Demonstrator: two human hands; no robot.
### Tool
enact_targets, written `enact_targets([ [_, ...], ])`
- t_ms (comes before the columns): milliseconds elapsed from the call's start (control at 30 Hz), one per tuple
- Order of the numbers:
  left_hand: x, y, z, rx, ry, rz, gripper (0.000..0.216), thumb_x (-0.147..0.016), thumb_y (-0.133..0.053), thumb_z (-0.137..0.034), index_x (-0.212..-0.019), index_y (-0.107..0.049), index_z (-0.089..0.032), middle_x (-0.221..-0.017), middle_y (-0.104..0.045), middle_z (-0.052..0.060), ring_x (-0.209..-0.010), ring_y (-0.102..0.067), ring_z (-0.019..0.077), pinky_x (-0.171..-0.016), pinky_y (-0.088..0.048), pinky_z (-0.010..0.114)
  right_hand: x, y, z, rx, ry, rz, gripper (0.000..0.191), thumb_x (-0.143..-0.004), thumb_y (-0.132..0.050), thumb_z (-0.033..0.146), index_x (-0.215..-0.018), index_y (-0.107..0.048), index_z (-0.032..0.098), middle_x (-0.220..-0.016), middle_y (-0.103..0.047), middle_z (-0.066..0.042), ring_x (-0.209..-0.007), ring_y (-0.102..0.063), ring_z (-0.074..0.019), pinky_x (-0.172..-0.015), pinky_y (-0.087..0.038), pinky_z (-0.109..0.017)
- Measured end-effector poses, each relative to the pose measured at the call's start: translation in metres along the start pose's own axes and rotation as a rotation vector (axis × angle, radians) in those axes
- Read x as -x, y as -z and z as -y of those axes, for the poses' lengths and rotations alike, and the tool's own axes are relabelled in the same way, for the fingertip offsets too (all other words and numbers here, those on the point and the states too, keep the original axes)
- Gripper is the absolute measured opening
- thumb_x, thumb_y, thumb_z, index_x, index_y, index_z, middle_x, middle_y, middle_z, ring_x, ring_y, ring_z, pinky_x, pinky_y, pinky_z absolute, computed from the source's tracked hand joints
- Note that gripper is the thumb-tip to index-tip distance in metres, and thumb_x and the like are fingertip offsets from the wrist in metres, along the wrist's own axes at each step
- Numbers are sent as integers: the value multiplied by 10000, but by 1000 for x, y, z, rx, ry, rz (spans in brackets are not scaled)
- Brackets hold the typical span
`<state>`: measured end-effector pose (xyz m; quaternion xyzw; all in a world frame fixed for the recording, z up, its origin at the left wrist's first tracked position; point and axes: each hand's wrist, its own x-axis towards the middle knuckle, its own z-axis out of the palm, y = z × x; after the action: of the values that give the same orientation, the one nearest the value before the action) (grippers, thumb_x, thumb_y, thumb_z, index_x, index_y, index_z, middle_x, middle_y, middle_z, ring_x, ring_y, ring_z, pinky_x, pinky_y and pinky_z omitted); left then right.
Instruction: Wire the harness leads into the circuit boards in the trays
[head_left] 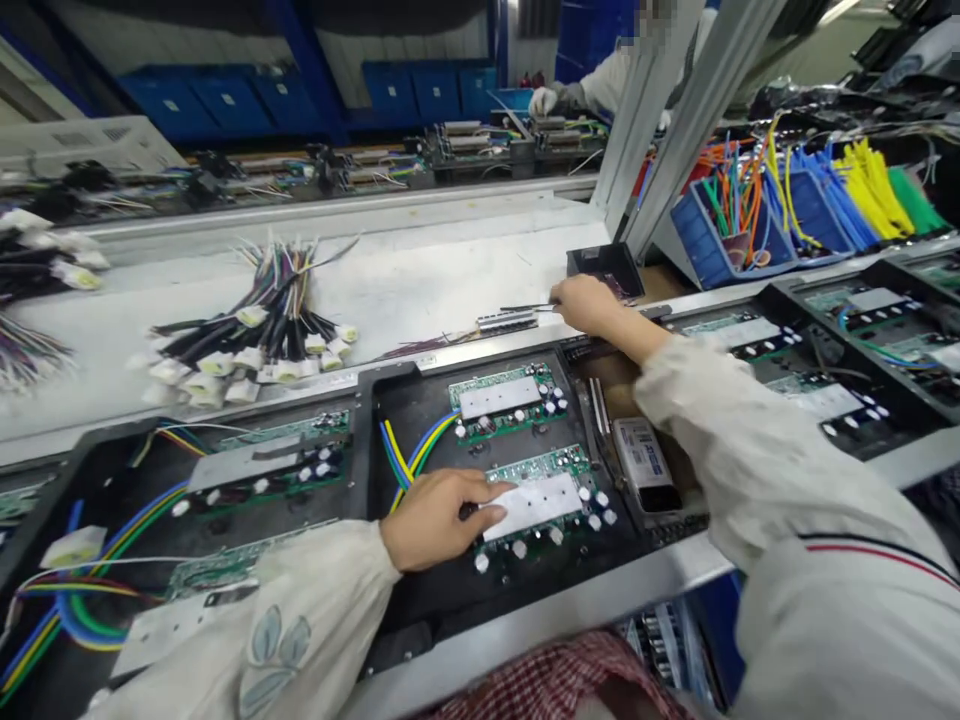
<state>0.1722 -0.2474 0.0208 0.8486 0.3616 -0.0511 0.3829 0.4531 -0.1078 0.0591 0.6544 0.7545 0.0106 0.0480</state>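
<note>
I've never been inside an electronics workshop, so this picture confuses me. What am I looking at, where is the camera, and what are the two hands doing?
The camera sits on a person's head and looks down at their own bare hands; there is no machine. The left hand rests on a green circuit board that lies in a black tray; it grips nothing. The right hand reaches out to the pale bench and touches thin dark pieces beside a small striped part; whether it pinches them I cannot tell. A bundle of cables with white plugs lies further left. Blue bins of coloured wires stand at the right. Far behind, another person's gloved hand works at a separate bench.
</note>
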Motion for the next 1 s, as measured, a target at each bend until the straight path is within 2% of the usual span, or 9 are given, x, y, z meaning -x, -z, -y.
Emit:
enact_targets([
  [167,1,8,-7,-14,37,34,393,-871,-434,-444,-1190,-616,-302,-953,-685,23,-863,-651,191,-710,-464,287,-80,-26,3,14,141,44,189,-794,-625,156,-967,-656,86,-1012,-670,-144,-907,-615,-196,-799,-459,-334],
  [367,1,8,-5,26,28,39,342,-880,-434,-422,-1076,-680,-289,-951,-674,11,-818,-644,174,-690,-451,272,-73,-13,-5,-27,113,-31,162,-691,-664,105,-821,-682,12,-860,-701,-162,-786,-636,-170,-691,-427,-239],
  [467,-2,3,-1,36,37,6,368,-871,-449,-437,-1156,-639,-303,-971,-672,5,-849,-637,176,-699,-456,263,-27,19,-7,-74,36,-133,377,-807,-521,269,-1002,-637,-32,-1006,-669,-131,-933,-599,-149,-769,-390,-235],
  [533,-4,-1,2,36,40,-3,380,-865,-457,-435,-1179,-625,-304,-999,-676,1,-879,-635,178,-721,-463,259,28,39,1,-118,-7,-224,434,-819,-504,350,-1028,-626,-10,-1004,-658,-77,-927,-583,-148,-732,-384,-246],
  [633,-8,-2,3,28,16,-2,373,-840,-495,-430,-1166,-634,-312,-1066,-685,-12,-939,-632,185,-799,-468,259,140,48,30,-414,20,-452,215,-738,-686,311,-821,-680,113,-804,-670,-16,-768,-610,-113,-691,-447,-235],
  [733,-11,2,0,-4,-37,19,417,-812,-535,-406,-1223,-580,-354,-1146,-669,-38,-1003,-621,191,-862,-455,264,239,16,66,-725,63,-419,183,-711,-741,209,-881,-683,246,-813,-702,21,-716,-662,-139,-640,-549,-258],
  [800,-13,5,-4,-54,-71,61,435,-819,-521,-360,-1253,-541,-386,-1177,-654,-52,-1007,-622,184,-870,-449,267,274,-18,84,-772,9,-496,273,-701,-736,141,-917,-678,297,-862,-710,20,-749,-676,-181,-668,-569,-325],
  [900,-15,7,-9,-116,-92,116,429,-831,-493,-308,-1245,-538,-410,-1154,-665,-56,-948,-636,171,-850,-446,256,285,-58,98,-767,-77,-698,281,-690,-736,116,-886,-681,309,-818,-709,18,-710,-674,-204,-642,-564,-361],
  [1000,-16,3,-10,-106,-94,145,432,-840,-483,-322,-1259,-524,-415,-1151,-664,-57,-927,-633,168,-828,-449,243,279,-72,103,-695,-110,-740,260,-691,-734,123,-874,-682,300,-767,-702,16,-650,-661,-196,-604,-550,-352],
])
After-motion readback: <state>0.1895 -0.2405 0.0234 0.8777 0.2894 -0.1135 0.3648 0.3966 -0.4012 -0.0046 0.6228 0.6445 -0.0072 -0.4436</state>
